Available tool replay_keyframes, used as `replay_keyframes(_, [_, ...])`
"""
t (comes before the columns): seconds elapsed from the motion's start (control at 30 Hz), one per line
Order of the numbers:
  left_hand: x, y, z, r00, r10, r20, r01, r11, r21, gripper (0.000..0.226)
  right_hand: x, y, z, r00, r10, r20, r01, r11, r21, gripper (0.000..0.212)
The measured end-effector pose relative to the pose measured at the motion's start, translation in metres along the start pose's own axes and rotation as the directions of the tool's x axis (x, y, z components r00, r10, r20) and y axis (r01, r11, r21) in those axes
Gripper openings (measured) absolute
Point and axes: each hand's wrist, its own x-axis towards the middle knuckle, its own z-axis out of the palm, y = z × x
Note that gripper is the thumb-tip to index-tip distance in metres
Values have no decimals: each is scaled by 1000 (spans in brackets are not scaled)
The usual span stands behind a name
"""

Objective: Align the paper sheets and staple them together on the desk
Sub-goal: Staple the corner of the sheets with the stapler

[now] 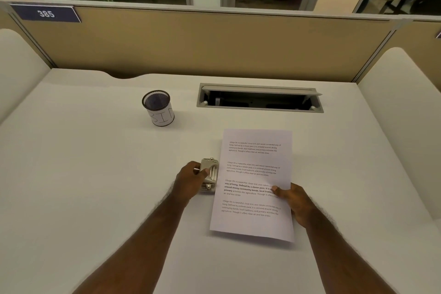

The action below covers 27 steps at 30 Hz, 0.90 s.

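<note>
A stack of white printed paper sheets (255, 174) lies on the white desk (95, 174), right of centre, with its edges lined up. My right hand (294, 203) holds the stack at its right edge, thumb on top of the text. A small silver stapler (210, 174) sits against the left edge of the sheets, about halfway along. My left hand (188, 180) is wrapped around the stapler from the left, with the thumb on its top.
A black mesh pen cup (158, 108) with a white label stands at the back left. An open grey cable tray (260, 99) is set into the desk behind the sheets. Beige partition panels close off the back and both sides.
</note>
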Motion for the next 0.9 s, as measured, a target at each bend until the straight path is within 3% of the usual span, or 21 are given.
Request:
replay_keyframes(0.43, [-2,3,5,1000,14,14,-14,1000,23,22,-3,-2,2,1000,-3,0,3,1000,0,36])
replay_keyframes(0.9, [-3,10,25,999,-44,28,46,995,-85,25,-6,-5,4,1000,4,16,-4,1000,-11,37])
